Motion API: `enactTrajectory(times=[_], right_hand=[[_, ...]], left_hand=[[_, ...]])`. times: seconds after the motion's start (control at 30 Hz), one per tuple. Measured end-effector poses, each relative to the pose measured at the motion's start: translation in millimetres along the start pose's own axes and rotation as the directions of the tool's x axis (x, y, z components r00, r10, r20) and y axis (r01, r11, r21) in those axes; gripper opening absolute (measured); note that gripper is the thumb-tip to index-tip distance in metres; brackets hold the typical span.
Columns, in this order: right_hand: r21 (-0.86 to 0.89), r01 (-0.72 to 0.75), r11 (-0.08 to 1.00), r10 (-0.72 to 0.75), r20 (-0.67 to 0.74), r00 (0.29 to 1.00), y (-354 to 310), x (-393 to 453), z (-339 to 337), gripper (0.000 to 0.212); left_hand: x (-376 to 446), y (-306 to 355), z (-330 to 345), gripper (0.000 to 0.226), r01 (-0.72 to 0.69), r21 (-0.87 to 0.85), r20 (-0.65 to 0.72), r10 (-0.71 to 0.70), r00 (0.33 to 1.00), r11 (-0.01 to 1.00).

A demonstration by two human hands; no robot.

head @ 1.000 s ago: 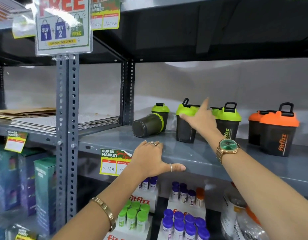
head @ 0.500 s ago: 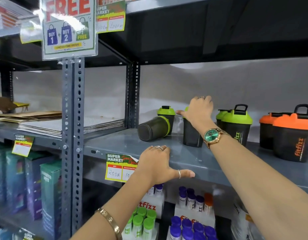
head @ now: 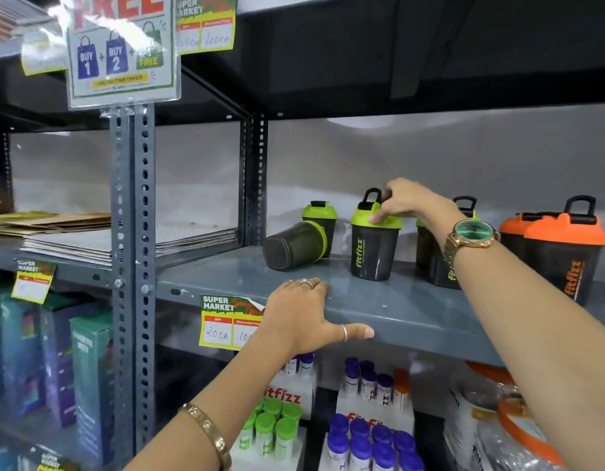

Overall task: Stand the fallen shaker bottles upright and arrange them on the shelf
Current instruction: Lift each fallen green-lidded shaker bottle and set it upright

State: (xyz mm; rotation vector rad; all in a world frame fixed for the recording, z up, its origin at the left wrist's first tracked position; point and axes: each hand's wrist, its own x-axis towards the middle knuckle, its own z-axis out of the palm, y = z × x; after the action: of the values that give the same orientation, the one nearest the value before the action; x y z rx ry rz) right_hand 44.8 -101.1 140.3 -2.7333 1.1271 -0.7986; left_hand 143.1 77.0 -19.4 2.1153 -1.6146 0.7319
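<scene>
Green-lidded shaker bottle point(head: 374, 248) is standing upright on the grey shelf point(head: 396, 300), logo facing out, near the middle of the row. Right hand point(head: 408, 202) is reaching in from the right and gripping this bottle at the lid: fingers curled narrow around the black carry loop, thumb pressing on the lid's front edge. Left hand point(head: 304, 314) is lying flat on the shelf's front edge, fingers spread wide, thumb pointing right along the lip, holding nothing.

Fallen shaker bottle point(head: 294, 244) is lying on its side just left of the held one, dark base facing the camera, green lid pointing back. Behind it, touching or nearly so, another green-lidded bottle point(head: 321, 219) is standing upright by the back wall. Right of the held bottle, a further green bottle point(head: 437, 263) is sitting partly hidden behind the right forearm. Two orange-lidded bottles point(head: 562, 253) are standing at the far right.

Price tag point(head: 222, 324) is hanging from the shelf lip, partly covered by the left wrist. Perforated upright post point(head: 134, 232) is bounding the bay on the left.
</scene>
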Motion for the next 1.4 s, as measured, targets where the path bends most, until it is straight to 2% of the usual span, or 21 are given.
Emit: enactTrajectory(times=[0.1, 0.23, 0.53, 0.67, 0.73, 0.8, 0.87, 0.9, 0.97, 1.07, 1.2, 1.3, 1.4], right_hand=[[0.140, 0.030, 0.990, -0.041, 0.076, 0.996, 15.1, 4.1, -1.2, 0.055], [0.276, 0.020, 0.961, -0.046, 0.090, 0.995, 24.2, 9.0, 4.5, 0.057], [0.390, -0.043, 0.920, 0.006, 0.096, 0.995, 30.2, 14.7, 15.9, 0.053], [0.517, -0.103, 0.850, 0.055, 0.107, 0.993, 30.6, 6.0, 17.5, 0.067], [0.524, -0.080, 0.848, 0.101, -0.010, 0.995, 28.0, -0.1, 17.9, 0.073], [0.482, 0.027, 0.876, 0.105, -0.244, 0.964, 21.2, -9.8, 19.2, 0.064], [0.415, 0.184, 0.891, 0.050, -0.492, 0.869, 11.4, -22.3, 21.7, 0.047], [0.380, 0.248, 0.891, 0.014, -0.570, 0.822, 5.7, -28.1, 23.0, 0.039], [0.318, 0.322, 0.892, -0.060, -0.622, 0.781, -5.5, -33.8, 24.9, 0.028], [0.282, 0.309, 0.908, -0.109, -0.554, 0.825, -23.7, -31.6, 30.4, 0.022], [0.285, 0.205, 0.936, -0.073, -0.412, 0.908, -47.3, -19.3, 47.4, 0.018], [0.314, 0.093, 0.945, -0.008, -0.263, 0.965, -64.5, -9.5, 64.6, 0.032], [0.249, 0.004, 0.969, 0.042, -0.182, 0.982, -77.5, -3.0, 81.7, 0.053]], left_hand=[[0.4, 0.8, 0.8, 0.104, 0.013, 0.011, 0.002, -0.013, 1.000, 1.000], [0.9, 0.2, 0.9, 0.106, 0.024, 0.014, 0.026, -0.025, 0.999, 1.000], [1.6, 0.4, 0.9, 0.109, 0.022, 0.016, 0.030, -0.022, 0.999, 1.000], [-0.2, 1.0, -0.8, 0.109, 0.019, -0.005, 0.014, -0.019, 1.000, 1.000], [-1.2, 1.8, -3.3, 0.104, 0.032, -0.023, 0.016, -0.031, 0.999, 0.999], [-1.4, 2.3, -7.6, 0.092, 0.071, -0.074, 0.053, -0.067, 0.996, 0.995], [-1.4, -0.1, -12.5, 0.082, 0.105, -0.138, 0.098, -0.092, 0.991, 0.985], [-1.6, -2.4, -14.8, 0.079, 0.112, -0.153, 0.106, -0.096, 0.990, 0.982], [-3.8, -8.9, -18.7, 0.082, 0.116, -0.132, 0.111, -0.101, 0.989, 0.984], [-10.2, -22.1, -21.5, 0.092, 0.104, -0.054, 0.121, -0.097, 0.988, 0.993], [-17.5, -48.5, -23.9, 0.114, 0.112, 0.029, 0.145, -0.115, 0.983, 0.993], [-21.1, -62.9, -22.4, 0.122, 0.100, 0.053, 0.170, -0.107, 0.980, 0.994], [-22.3, -64.6, -20.8, 0.122, 0.074, 0.055, 0.168, -0.082, 0.982, 0.996]])
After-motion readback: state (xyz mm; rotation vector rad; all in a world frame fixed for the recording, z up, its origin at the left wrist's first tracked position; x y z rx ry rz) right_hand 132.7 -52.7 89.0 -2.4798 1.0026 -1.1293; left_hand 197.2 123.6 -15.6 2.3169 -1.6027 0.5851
